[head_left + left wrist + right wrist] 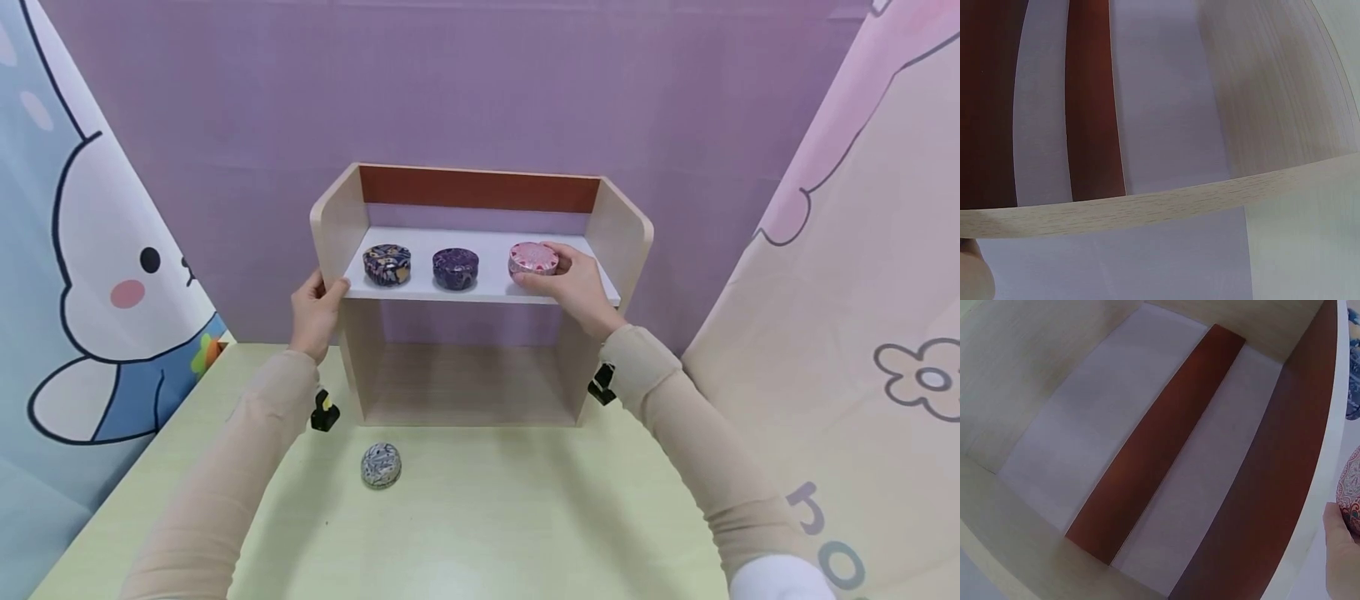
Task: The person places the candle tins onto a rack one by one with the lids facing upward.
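Note:
On the white upper board (491, 287) of a small wooden shelf unit (633, 225), my right hand (573, 287) holds a pink and red patterned round tin (533, 258) between thumb and fingers. That tin (1350, 494) shows in part at the right edge of the right wrist view. A dark tin with yellow and blue pattern (387, 265) and a dark purple tin (455, 269) stand to its left. My left hand (315, 312) grips the unit's left side panel, thumb at the front edge by the board. In the left wrist view only a fingertip (974, 275) shows.
A grey-white patterned round tin (381, 465) lies on the pale green table (480, 525) in front of the unit. Below the board is an open lower compartment (472, 383). A purple cloth (480, 83) hangs behind, with printed cloths (847, 250) at both sides.

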Demonstrator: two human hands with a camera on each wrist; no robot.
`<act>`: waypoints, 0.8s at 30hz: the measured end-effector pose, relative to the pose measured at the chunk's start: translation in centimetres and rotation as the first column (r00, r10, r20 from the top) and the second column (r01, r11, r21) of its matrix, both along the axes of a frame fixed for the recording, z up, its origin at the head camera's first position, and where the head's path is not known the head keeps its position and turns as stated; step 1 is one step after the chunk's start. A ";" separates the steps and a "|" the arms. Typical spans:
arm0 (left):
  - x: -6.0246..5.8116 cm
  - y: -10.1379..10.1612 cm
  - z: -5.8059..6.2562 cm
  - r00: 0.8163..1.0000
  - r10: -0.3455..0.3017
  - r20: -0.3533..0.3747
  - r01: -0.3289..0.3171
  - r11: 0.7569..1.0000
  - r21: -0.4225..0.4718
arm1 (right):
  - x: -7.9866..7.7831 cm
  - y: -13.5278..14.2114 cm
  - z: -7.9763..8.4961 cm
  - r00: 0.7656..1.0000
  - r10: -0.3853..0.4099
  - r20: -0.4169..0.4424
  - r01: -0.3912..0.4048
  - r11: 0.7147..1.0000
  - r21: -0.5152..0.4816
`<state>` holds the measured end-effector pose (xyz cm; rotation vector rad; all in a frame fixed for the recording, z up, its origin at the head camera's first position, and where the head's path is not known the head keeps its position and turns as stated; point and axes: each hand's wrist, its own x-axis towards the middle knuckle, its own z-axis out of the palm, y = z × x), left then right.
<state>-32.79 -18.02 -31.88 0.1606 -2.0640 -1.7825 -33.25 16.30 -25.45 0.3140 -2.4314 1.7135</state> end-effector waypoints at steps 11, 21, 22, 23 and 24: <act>-0.1 0.0 0.0 1.000 -0.006 0.009 0.006 1.000 -0.010 | -1.0 -0.3 0.4 0.998 -0.047 0.040 0.043 0.995 0.093; -0.1 -0.1 0.1 1.000 -0.013 0.011 0.013 1.000 -0.004 | -1.6 -0.9 0.0 0.998 -0.058 0.022 0.055 0.989 0.134; -0.1 0.0 0.1 1.000 -0.013 0.009 0.013 1.000 -0.004 | -1.6 -0.9 0.0 0.998 -0.063 0.020 0.059 0.989 0.139; -0.1 0.0 0.1 1.000 -0.010 0.007 0.010 1.000 -0.003 | -1.6 -1.0 0.0 0.998 -0.067 0.018 0.064 0.988 0.142; -0.1 0.0 0.1 1.000 -0.007 0.003 0.007 1.000 -0.002 | -1.7 -1.0 -0.1 0.997 -0.071 0.017 0.067 0.987 0.146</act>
